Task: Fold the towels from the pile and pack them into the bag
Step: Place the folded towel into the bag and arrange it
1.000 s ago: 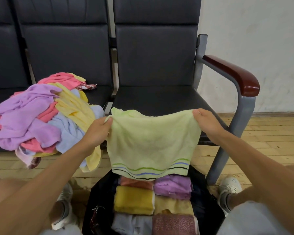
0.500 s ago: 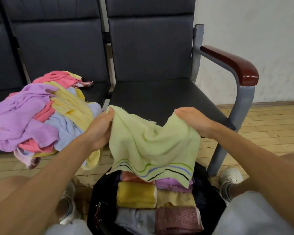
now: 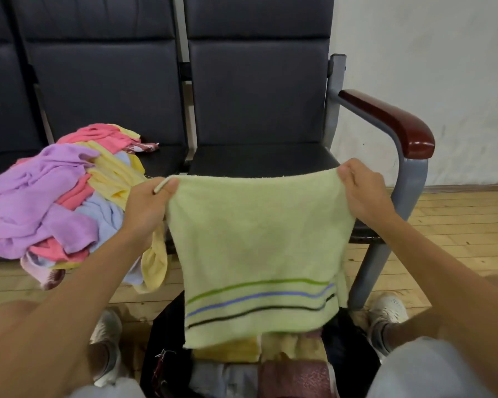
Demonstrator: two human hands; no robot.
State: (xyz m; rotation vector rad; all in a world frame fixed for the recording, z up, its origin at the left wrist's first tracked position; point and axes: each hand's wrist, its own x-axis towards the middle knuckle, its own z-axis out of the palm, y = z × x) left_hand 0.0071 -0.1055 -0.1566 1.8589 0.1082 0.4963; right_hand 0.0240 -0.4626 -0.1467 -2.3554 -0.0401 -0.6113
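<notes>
A pale green towel (image 3: 256, 239) with green, blue and black stripes near its lower edge hangs stretched flat in front of me. My left hand (image 3: 147, 208) pinches its top left corner and my right hand (image 3: 362, 193) pinches its top right corner. Below the towel, a black bag (image 3: 348, 349) stands open on the floor between my feet, holding several folded towels in yellow, maroon and pale blue; the towel hides part of them. A loose pile of towels (image 3: 58, 196) in purple, pink, yellow and light blue lies on the left seat.
A row of dark padded chairs (image 3: 256, 96) faces me, the right one with a grey metal frame and a red-brown armrest (image 3: 391, 122). The floor is light wooden boards (image 3: 457, 225). My white shoes (image 3: 388, 308) flank the bag. A white wall stands at the right.
The towel was pulled taut, sagged as my hands came together, and now hangs stretched flat and longer, covering more of the bag's contents.
</notes>
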